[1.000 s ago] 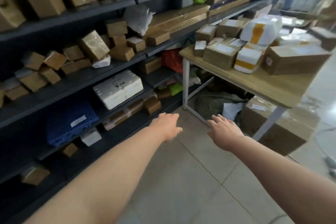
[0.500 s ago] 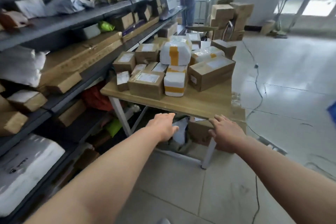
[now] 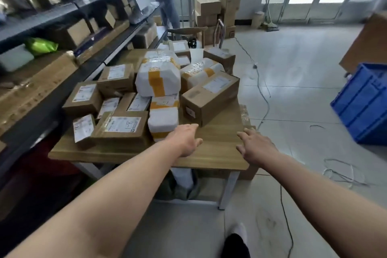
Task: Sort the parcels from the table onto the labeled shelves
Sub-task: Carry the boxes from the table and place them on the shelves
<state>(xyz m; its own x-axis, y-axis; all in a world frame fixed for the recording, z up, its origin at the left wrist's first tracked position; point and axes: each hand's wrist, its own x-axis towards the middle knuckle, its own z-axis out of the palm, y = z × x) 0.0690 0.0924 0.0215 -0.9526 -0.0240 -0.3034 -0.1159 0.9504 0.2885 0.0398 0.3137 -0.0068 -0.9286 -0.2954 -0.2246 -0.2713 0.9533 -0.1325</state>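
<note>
Warehouse-type room, tiled floor, dark shelves (image 3: 62,12) packed with boxes down the left side, and a blue crate (image 3: 364,102) parked off to the right. A wooden counter (image 3: 217,153) is loaded with the parcels (image 3: 123,125), all bunched toward its far and left parts, with bare wood left at the near right. Both hands are held out low over that bare strip, nothing gripped. The left hand (image 3: 186,140) is stretched flat with fingers together. The right hand (image 3: 256,146) has its fingers loosely spread near the counter's right edge. Whether either is touching the wood can't be told. Worth noting: the small white parcel with yellow tape (image 3: 163,120) sits just ahead-left of the left fingertips, and the long brown box (image 3: 209,98) lies just beyond them, its long axis running away and rightward. So the left hand is judged nearer to both; the right would have to be swung inward.
</note>
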